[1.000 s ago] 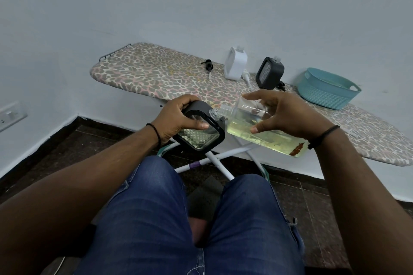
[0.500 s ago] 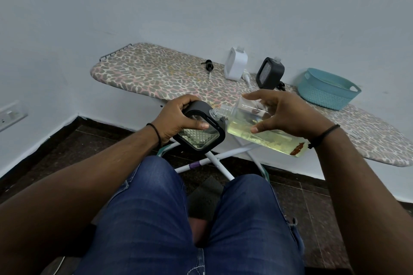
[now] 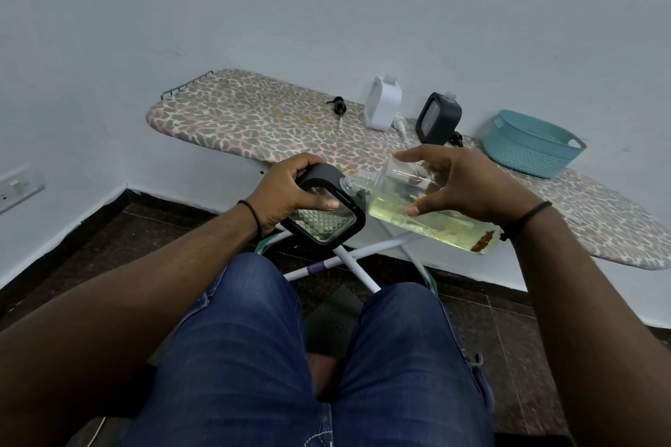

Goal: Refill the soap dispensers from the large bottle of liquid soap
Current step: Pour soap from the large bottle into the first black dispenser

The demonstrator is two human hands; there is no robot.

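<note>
Left hand (image 3: 290, 189) gripping, right hand (image 3: 454, 185) clasping, forearms converging.

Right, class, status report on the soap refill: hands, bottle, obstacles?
Left hand grips black dispenser. Right hand holds tilted bottle, neck at dispenser's opening. Nothing in the way.

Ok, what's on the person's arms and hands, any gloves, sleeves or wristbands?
No gloves and no sleeves in view: both forearms are bare. The left hand has a thin black beaded band round its wrist. The right hand has a thin black cord band at its wrist. No rings or watch show.
</note>
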